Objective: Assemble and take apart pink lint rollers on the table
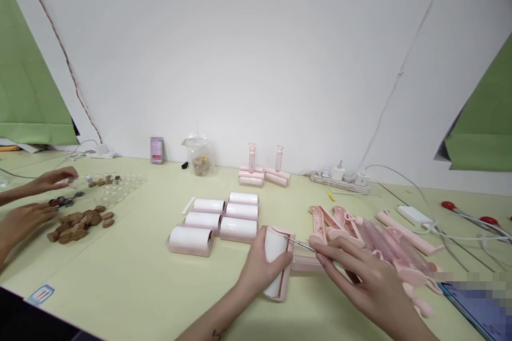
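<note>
My left hand [264, 264] is wrapped round a white roll [275, 248] in a pink holder [287, 282], held above the table. A clear pink handle [307, 264] sticks out to the right of the holder. My right hand [356, 266] is closed on a thin metal screwdriver [301, 245], whose tip touches the holder's upper edge beside the roll. Several white rolls in pink covers [240, 228] lie in two columns to the left. Loose pink handles and frames [386, 242] are piled on the right, partly behind my right hand.
Two assembled pink rollers [251, 177] stand by the wall near a power strip [344, 182] with cables. A phone [476, 309] lies front right, red-handled tools [468, 212] behind it. At left, another person's hands [30, 218] work near brown pieces [76, 224]. A plastic bag [201, 157] stands behind.
</note>
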`<state>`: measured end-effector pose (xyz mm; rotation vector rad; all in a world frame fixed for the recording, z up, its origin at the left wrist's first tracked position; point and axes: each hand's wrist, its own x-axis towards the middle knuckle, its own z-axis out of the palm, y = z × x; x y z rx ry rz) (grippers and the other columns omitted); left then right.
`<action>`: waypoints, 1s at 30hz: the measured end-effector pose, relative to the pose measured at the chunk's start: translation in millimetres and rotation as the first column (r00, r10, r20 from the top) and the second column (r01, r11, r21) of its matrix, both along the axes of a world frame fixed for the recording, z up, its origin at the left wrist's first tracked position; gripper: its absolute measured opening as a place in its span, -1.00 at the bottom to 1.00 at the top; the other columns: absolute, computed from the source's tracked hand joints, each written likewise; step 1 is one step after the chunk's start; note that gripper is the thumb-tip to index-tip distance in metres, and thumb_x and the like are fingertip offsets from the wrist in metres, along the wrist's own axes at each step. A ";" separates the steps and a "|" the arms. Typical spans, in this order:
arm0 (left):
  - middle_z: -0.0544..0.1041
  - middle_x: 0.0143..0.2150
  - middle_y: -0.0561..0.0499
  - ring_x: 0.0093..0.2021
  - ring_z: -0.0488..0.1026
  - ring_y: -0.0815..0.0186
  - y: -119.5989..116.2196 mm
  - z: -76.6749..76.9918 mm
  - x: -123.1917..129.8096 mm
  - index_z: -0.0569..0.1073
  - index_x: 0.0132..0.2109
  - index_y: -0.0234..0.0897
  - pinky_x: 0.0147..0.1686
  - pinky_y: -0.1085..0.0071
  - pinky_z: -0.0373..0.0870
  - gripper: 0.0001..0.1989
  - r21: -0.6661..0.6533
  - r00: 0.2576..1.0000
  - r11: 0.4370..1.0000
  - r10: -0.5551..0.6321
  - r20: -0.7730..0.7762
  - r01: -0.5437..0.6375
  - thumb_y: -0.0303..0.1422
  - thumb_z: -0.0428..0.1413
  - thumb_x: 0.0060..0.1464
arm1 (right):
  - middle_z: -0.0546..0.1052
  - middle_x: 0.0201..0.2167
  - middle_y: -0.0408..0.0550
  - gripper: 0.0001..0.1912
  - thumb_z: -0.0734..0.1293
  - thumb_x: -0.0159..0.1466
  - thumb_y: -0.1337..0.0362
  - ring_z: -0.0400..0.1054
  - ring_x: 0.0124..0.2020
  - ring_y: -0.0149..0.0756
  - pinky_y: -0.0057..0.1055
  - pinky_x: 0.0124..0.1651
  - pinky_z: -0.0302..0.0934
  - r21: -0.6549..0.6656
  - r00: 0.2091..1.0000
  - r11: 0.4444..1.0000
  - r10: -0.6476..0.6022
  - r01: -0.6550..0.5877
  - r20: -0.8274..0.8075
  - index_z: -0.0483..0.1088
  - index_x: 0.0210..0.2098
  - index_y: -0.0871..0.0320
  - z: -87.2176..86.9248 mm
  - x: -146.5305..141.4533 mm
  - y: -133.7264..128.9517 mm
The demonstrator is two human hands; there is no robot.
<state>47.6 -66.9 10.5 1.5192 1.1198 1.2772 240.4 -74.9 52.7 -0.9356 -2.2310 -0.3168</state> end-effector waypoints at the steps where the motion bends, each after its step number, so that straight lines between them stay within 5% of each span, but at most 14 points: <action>1: 0.30 -0.38 0.09 -0.38 0.25 0.36 0.0 -0.1 0.1 0.25 -0.24 -0.27 -0.35 0.48 0.21 -0.79 0.000 1.000 1.000 0.002 -0.009 -0.002 -0.37 0.06 -0.07 | 0.46 -0.47 -0.13 -0.75 0.15 0.23 0.26 0.29 -0.60 -0.51 -0.56 -0.56 0.08 0.007 1.000 1.000 0.000 0.000 0.004 0.38 -0.16 0.06 0.9 -0.5 -0.2; 8: 0.31 -0.37 0.09 -0.36 0.27 0.34 -2.6 0.5 2.4 0.25 -0.24 -0.27 -0.33 0.46 0.22 -0.78 0.014 0.996 0.999 -0.042 -0.076 0.043 -0.35 0.07 -0.10 | 0.46 -0.48 -0.13 -0.73 0.11 0.25 0.23 0.29 -0.59 -0.51 -0.55 -0.59 0.00 0.063 0.998 0.996 -0.058 0.055 0.037 0.42 -0.22 0.07 9.0 -4.8 -7.9; 16: 0.32 -0.41 0.10 -0.39 0.29 0.34 -4.9 -2.6 4.3 0.24 -0.28 -0.24 -0.37 0.47 0.23 -0.81 0.041 0.984 0.998 -0.049 -0.174 0.056 -0.31 0.05 -0.09 | 0.48 -0.45 -0.15 -0.68 0.03 0.28 0.20 0.30 -0.61 -0.45 -0.53 -0.65 -0.09 0.060 0.944 0.964 -0.267 0.261 0.195 0.40 -0.23 0.02 9.9 -11.4 -24.7; 22: 0.34 -0.41 0.08 -0.40 0.30 0.33 -4.7 -4.0 3.6 0.24 -0.26 -0.23 -0.39 0.46 0.22 -0.81 0.114 0.972 0.991 -0.046 -0.232 0.074 -0.30 0.03 -0.06 | 0.54 -0.36 -0.05 -0.60 -0.03 0.29 0.28 0.41 -0.49 -0.27 -0.38 -0.44 0.16 -0.056 0.874 0.918 -0.354 0.393 0.333 0.12 0.09 0.08 2.8 -29.0 -31.4; 30: 0.27 -0.54 0.16 -0.53 0.28 0.37 -10.1 -1.0 7.7 0.11 -0.38 -0.20 -0.53 0.50 0.14 -0.73 0.130 0.977 0.991 0.043 -0.211 -0.016 -0.18 0.06 -0.08 | 0.56 -0.40 -0.03 -0.56 -0.01 0.25 0.37 0.43 -0.50 -0.23 -0.23 -0.26 0.17 -0.087 0.834 0.858 -0.461 0.506 0.305 0.14 0.11 0.08 -9.4 -45.4 -44.7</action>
